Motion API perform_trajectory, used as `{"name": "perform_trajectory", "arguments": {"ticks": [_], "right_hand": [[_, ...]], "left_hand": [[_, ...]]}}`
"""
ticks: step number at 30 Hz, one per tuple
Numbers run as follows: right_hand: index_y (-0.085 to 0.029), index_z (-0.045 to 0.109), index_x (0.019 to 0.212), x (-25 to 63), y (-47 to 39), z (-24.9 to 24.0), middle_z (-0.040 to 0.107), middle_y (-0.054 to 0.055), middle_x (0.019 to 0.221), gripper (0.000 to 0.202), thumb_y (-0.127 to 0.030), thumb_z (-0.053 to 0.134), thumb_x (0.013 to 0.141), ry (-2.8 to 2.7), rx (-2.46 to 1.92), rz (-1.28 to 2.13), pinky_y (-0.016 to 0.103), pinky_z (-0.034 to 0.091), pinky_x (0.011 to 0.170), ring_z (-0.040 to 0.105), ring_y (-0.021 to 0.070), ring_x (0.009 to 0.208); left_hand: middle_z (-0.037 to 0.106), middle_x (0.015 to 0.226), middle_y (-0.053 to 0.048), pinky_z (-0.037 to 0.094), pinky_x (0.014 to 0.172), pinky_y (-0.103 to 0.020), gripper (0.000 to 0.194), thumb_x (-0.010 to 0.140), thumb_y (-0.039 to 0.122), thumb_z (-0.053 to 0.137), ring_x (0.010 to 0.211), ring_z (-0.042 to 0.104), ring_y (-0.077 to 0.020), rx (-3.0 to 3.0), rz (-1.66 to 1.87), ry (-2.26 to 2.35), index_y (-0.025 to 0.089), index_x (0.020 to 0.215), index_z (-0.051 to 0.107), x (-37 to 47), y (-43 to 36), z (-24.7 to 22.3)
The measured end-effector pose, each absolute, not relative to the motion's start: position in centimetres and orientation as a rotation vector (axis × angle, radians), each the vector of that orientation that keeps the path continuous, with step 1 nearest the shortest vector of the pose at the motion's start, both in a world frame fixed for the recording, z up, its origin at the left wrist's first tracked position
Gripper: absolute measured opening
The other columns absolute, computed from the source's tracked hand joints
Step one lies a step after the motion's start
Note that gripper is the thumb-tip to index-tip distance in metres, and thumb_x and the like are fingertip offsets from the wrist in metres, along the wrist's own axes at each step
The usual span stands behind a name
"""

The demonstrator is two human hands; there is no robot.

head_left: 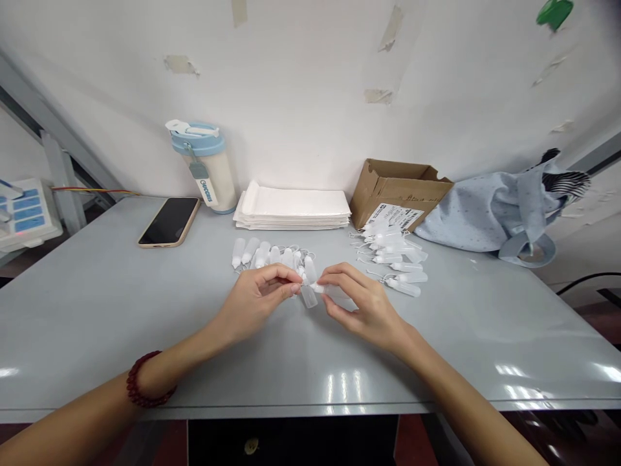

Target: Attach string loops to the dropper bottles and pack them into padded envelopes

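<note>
Small translucent white plastic bottles with narrow tips lie in the middle of the table as a cluster (264,252). My right hand (361,301) pinches the white neck end of one small bottle (318,287); my fingers partly cover its body. Facing it, my left hand (262,294) has thumb and forefinger pressed together near that bottle's tip, and what they grip is too small to make out. Between the hands another small bottle (309,296) lies slanted on the table. A second pile of these bottles (398,265), with thin loops or strands at their ends, lies to the right.
Along the wall stand a cream tumbler (216,178) with a blue lid, a stack of white envelopes (295,208) and an open cardboard box (402,194). A phone (169,222) lies at the left. A light blue cloth bag (478,210) slumps at the right.
</note>
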State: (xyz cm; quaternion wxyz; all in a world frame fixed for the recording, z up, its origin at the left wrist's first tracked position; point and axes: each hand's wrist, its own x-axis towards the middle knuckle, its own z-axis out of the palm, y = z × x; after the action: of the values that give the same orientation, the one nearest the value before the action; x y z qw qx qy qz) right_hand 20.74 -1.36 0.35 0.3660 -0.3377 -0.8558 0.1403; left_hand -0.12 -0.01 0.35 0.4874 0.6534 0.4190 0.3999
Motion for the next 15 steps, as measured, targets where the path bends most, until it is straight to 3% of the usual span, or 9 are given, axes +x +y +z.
{"name": "perform_trajectory", "arguments": {"ticks": [15], "right_hand": [[-0.021,0.054,0.107,20.69,-1.42,0.18,0.058,0.008,0.099,0.024,-0.012,0.049,0.086,-2.205,-0.863,0.36,0.031,0.054,0.072,0.062,0.0179,0.085]], "left_hand": [[0.067,0.076,-0.002,0.054,0.069,-0.026,0.008,0.079,0.024,0.063,0.073,0.063,-0.0148,1.626,0.967,1.021,0.017,0.08,0.067,-0.03,0.14,0.36]]}}
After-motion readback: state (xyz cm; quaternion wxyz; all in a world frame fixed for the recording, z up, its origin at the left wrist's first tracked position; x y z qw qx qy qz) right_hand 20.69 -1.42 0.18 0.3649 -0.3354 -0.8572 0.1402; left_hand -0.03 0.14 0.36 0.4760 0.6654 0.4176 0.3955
